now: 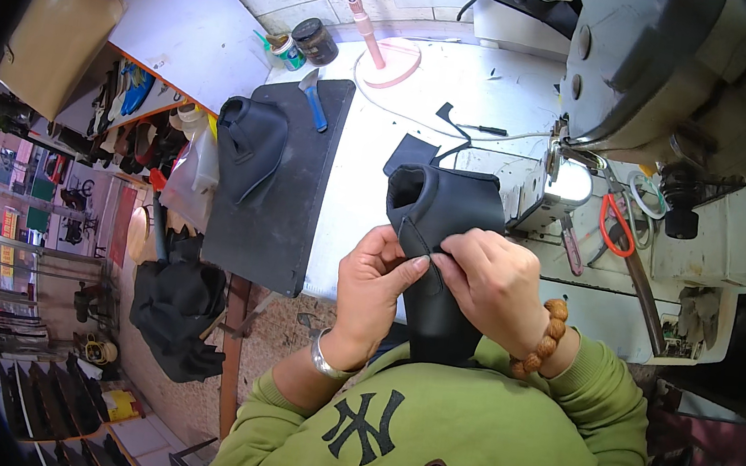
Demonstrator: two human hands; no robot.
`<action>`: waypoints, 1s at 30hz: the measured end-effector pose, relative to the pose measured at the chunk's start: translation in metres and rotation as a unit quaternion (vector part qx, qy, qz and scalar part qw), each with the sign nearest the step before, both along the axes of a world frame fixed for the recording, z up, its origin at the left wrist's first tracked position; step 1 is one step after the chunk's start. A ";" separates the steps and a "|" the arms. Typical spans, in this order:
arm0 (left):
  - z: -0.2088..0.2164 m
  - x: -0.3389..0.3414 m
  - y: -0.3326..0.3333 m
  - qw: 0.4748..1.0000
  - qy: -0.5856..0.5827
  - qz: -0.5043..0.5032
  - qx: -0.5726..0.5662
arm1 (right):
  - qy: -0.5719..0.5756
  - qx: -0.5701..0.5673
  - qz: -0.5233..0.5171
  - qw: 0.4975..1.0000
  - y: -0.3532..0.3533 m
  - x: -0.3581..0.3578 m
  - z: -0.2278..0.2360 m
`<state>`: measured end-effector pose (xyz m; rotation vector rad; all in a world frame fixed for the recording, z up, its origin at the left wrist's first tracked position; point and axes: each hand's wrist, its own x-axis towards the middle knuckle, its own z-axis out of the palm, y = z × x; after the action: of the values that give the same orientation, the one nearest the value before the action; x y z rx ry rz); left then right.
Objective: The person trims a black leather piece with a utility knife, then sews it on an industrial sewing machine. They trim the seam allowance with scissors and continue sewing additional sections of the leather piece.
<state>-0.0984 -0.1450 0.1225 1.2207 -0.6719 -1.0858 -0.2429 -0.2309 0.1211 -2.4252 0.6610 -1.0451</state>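
A black leather shoe upper (441,319) lies across the near edge of the white table, its collar opening toward the far left. My left hand (371,279) pinches the edge of its front seam between thumb and fingers. On the other side of that seam, my right hand (495,275) is closed on the leather, its thumb close to the left thumb. Whether a small thing sits between the fingertips cannot be made out. Just beyond the upper are a flat black piece (411,153) and a thin black strip (455,125).
A second black upper (251,141) and a blue-handled knife (315,103) rest on a black board (269,212) at left. To the right, a sewing machine (641,61) looms over red-handled scissors (615,226). A pink lamp stand (392,65) and a dark jar (315,40) stand at the back.
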 end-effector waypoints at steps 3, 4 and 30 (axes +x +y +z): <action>-0.001 -0.002 0.003 1.000 -0.018 0.004 -0.006 | -0.011 0.011 -0.008 1.000 0.000 0.008 0.002; -0.002 -0.002 0.004 1.000 -0.009 0.006 -0.009 | -0.001 0.026 -0.002 1.000 0.000 0.010 0.003; -0.001 0.007 -0.001 0.999 0.030 -0.014 0.008 | -0.128 0.149 -0.055 0.979 0.006 -0.037 -0.011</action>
<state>-0.0913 -0.1460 0.1211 1.1914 -0.6356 -1.1486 -0.2795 -0.2254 0.1104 -1.9770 0.8050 -1.1824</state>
